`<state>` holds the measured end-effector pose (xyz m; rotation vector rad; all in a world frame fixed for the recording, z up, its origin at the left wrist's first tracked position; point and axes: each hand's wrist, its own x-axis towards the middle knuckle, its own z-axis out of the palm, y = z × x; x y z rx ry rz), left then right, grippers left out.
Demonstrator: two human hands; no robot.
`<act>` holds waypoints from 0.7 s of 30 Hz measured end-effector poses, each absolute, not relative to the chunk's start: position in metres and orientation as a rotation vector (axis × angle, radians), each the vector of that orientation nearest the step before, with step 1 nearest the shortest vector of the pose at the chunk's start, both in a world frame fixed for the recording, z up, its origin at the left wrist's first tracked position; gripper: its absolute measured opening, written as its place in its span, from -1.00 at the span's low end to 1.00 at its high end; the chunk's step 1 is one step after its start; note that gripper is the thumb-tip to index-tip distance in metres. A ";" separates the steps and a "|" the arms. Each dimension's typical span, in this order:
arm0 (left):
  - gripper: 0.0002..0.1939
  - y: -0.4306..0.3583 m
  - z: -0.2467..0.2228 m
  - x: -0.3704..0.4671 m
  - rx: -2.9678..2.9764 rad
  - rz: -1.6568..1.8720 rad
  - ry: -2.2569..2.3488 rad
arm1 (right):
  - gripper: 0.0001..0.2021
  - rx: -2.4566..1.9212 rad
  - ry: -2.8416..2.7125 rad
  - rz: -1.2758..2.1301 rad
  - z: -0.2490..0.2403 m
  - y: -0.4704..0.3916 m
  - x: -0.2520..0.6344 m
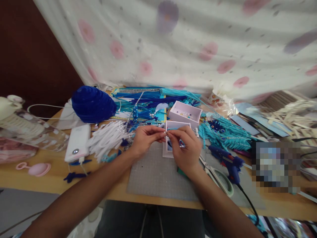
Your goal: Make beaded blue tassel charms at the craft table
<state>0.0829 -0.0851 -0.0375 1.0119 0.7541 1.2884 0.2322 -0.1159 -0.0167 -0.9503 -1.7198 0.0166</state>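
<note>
Above the cutting mat, my left hand and my right hand meet fingertip to fingertip. Both are closed in a pinch on something tiny; a small pale speck shows between them, too small to name. Just beneath sits a white box with beads and small blue pieces in it, partly hidden by my right hand. Behind it stands a second white box with a few loose beads inside. White pipe cleaners lie in a bundle left of my left hand.
Scissors and a blue glue gun with a black cord lie at right. Turquoise pipe-cleaner pieces are beyond them. A white power bank, a blue fuzzy mound and a pink object occupy the left. A floral curtain hangs behind.
</note>
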 end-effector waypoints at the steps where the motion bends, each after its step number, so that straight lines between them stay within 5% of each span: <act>1: -0.72 -0.085 -0.038 0.083 1.012 1.287 0.756 | -0.88 -0.950 -1.720 0.021 -0.017 -0.116 0.232; 21: -0.67 -0.084 -0.040 0.082 1.050 1.268 0.762 | -0.87 -0.953 -1.714 0.062 -0.016 -0.116 0.232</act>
